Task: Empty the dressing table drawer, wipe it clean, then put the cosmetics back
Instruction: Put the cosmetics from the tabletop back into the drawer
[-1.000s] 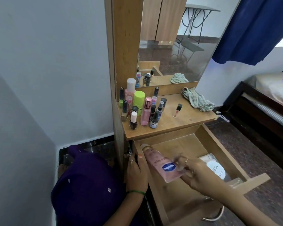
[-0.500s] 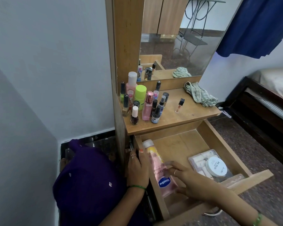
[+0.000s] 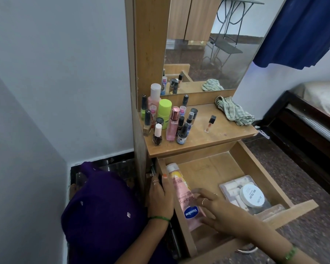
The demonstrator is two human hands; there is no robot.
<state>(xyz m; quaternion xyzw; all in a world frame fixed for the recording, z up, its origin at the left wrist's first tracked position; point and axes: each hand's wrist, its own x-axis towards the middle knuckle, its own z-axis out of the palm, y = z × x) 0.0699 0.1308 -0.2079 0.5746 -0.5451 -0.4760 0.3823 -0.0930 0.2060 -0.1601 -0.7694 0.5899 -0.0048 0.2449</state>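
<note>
The pink lotion tube [image 3: 185, 199] lies in the open drawer [image 3: 253, 164], along its left wall, at about 9 o'clock from the drawer's middle. Its white cap points to 12 o'clock, toward the mirror [image 3: 208, 44]. Its flat blue-label end points to 6 o'clock, toward the person.

The right hand [image 3: 215, 210] lies on the lower part of the tube. Its fingers are spread and only a little bent, and they touch the tube but do not wrap round it. The left hand [image 3: 160, 195] holds the left wall of the drawer, with the thumb over the top edge and just beside the tube.

The tube looks soft and squashy, so a hard squeeze could dent it or push lotion toward the cap. It looks light and smooth, so it may slip. The middle of the tube is likely the best place to hold it, with fingers on both sides.

At 3 o'clock in the drawer sits a clear box [image 3: 234, 189] of small white rolls. A round white jar [image 3: 252, 196] sits on it. The box looks stiff, and the jar may slide off if the box tips.

Many little bottles [image 3: 166, 121] stand on the table top [image 3: 217, 138] at 12 o'clock. They look like glass and could fall or break, so each is best taken by its body. A checked cloth [image 3: 234, 112] lies at 1 o'clock. It is soft and can be grabbed anywhere.
</note>
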